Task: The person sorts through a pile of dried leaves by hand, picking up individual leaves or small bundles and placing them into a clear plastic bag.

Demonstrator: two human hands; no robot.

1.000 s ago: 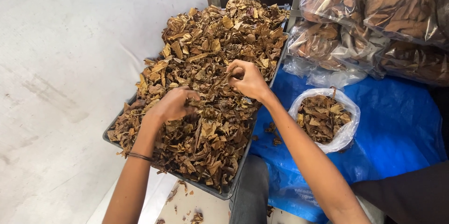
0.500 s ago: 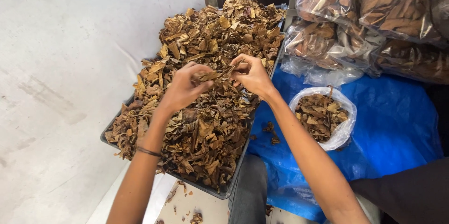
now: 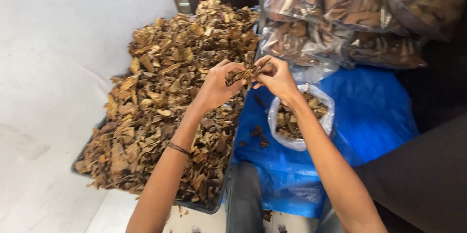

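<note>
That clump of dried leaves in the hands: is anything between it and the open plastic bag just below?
Nothing visible. Both hands pinch the leaf clump above the blue sheet, and the open bag sits just below, beneath the right forearm, mouth up and uncovered. Only air lies between them.

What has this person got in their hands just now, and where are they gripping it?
A small clump of dried brown leaf pieces, pinched between both hands: the left hand grips its left end, the right hand its right end, with the fingers.
</note>
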